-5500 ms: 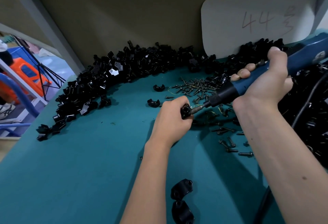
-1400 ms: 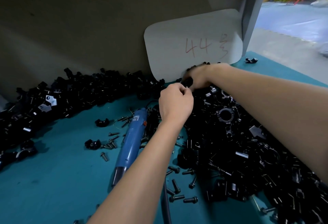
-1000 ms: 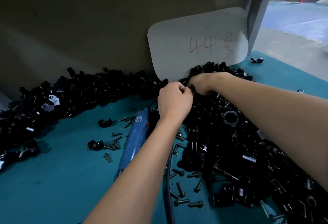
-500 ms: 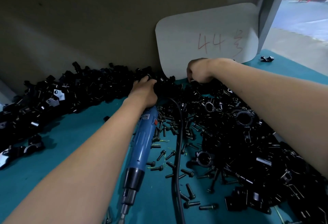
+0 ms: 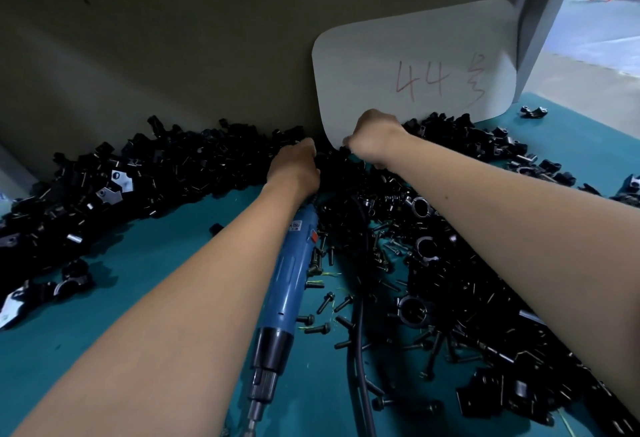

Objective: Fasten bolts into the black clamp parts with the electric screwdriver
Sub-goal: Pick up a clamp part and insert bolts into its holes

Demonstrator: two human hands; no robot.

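Against back wall, both hands (image 5: 372,140) curled in glossy black clamp parts (image 5: 214,166); grip unclear; blue screwdriver (image 5: 291,284) lying idle.

Factory assembly bench: heaps of black clamp parts (image 5: 145,180), loose bolts (image 5: 325,301), electric screwdriver (image 5: 287,294) on teal worktop (image 5: 104,298).

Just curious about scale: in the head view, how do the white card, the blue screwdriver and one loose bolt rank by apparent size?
1. White card
2. Blue screwdriver, though nearer the camera, so this is unsure
3. Loose bolt, clearly smallest
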